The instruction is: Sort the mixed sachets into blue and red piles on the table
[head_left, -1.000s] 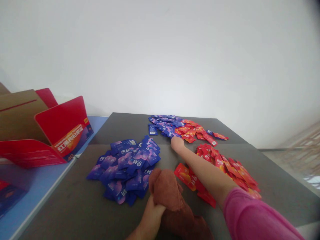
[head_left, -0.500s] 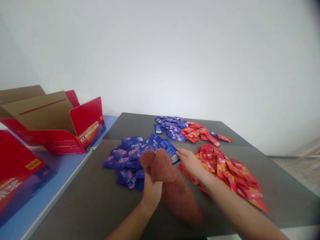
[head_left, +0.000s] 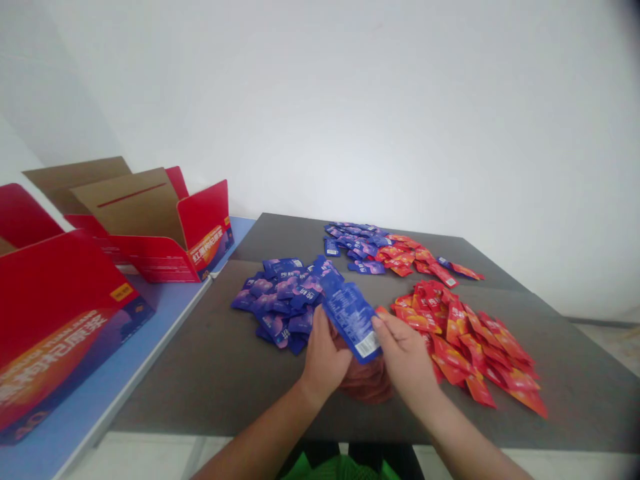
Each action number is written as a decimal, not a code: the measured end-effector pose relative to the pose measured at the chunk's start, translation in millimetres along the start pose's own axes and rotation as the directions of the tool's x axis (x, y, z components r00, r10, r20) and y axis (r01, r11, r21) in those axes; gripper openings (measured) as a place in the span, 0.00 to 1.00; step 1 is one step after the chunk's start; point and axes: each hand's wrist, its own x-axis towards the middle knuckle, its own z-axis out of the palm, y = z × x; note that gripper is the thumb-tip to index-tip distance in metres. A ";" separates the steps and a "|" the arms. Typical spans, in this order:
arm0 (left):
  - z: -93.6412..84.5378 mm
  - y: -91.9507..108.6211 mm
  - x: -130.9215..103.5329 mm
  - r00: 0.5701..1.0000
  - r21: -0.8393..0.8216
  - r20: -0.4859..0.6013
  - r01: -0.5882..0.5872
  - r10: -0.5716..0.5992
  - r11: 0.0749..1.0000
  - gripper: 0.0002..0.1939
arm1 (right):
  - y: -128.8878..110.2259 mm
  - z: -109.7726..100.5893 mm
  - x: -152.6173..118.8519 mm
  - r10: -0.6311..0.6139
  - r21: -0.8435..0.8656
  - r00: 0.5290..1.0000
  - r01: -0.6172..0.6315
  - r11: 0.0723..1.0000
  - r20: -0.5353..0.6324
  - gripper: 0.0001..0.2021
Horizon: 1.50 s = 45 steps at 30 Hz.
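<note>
A blue pouch (head_left: 350,319) with a white barcode is held up between both hands, tilted, its printed side facing me. My right hand (head_left: 406,350) pinches its right edge. My left hand (head_left: 325,353) is closed at the pouch's left side, with a brown cloth (head_left: 367,381) beneath the hands; part of the cloth is hidden by them. Just left of my hands lies a pile of blue pouches (head_left: 280,293). To the right spreads a pile of red pouches (head_left: 463,337).
Farther back on the dark table (head_left: 210,373) lie more blue pouches (head_left: 355,240) beside more red pouches (head_left: 400,257). Open red cartons (head_left: 150,257) stand on a blue surface (head_left: 175,320) at the left, with a larger red carton (head_left: 60,313) nearer me.
The blue pouch has been lifted off the pile and brought toward me. The brown cloth has dropped lower and bunched under my hands. The view has shifted slightly left.
</note>
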 end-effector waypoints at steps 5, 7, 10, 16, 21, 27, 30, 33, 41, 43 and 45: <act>-5.1 9.0 -21.3 0.895 0.096 0.431 -0.172 0.115 0.980 0.29 | 22.7 20.4 29.7 -0.034 -0.491 0.996 -0.010 0.871 -0.080 0.18; -10.9 4.2 -28.4 0.866 0.125 0.492 -0.167 0.085 0.978 0.26 | 30.5 17.6 50.0 -0.031 -0.578 0.996 -0.022 0.815 -0.082 0.18; -21.0 -6.2 -31.9 0.902 0.129 0.430 -0.088 0.024 0.988 0.25 | 28.2 18.7 74.4 -0.095 -0.665 0.994 0.029 0.746 -0.062 0.18; -24.5 -14.7 -32.4 0.936 0.016 0.351 0.000 -0.006 1.000 0.27 | 0.2 80.5 97.4 -0.217 -0.680 0.884 0.459 0.572 0.414 0.17; -23.7 -19.7 -35.6 0.939 0.041 0.341 0.030 -0.042 0.999 0.27 | 1.7 114.5 96.8 -0.184 -0.569 0.763 0.598 0.564 0.620 0.13; -24.5 -17.8 -36.6 0.930 0.031 0.367 0.003 -0.014 1.000 0.24 | 31.1 82.2 126.2 -0.056 -0.701 0.862 0.445 0.558 0.503 0.19; -24.2 -14.7 -36.9 0.936 0.028 0.352 0.003 -0.012 1.000 0.22 | 62.4 64.3 157.6 0.091 -0.809 0.917 0.291 0.511 0.387 0.17; -23.5 -14.1 -37.0 0.939 0.013 0.342 0.010 -0.014 1.000 0.22 | 95.9 55.6 183.0 0.186 -0.861 0.929 0.201 0.467 0.318 0.16; -21.8 -19.9 -35.8 0.945 0.031 0.327 0.020 -0.029 0.999 0.23 | 137.3 59.5 208.2 0.271 -0.876 0.899 0.203 0.437 0.343 0.17; -18.4 -18.8 -33.8 0.951 0.087 0.306 0.000 -0.027 0.996 0.21 | 140.5 58.3 210.3 0.279 -0.873 0.892 0.211 0.439 0.356 0.17; -11.8 -17.3 -29.6 0.959 0.159 0.279 0.002 -0.047 0.987 0.20 | 142.4 55.7 213.2 0.289 -0.869 0.885 0.213 0.446 0.365 0.17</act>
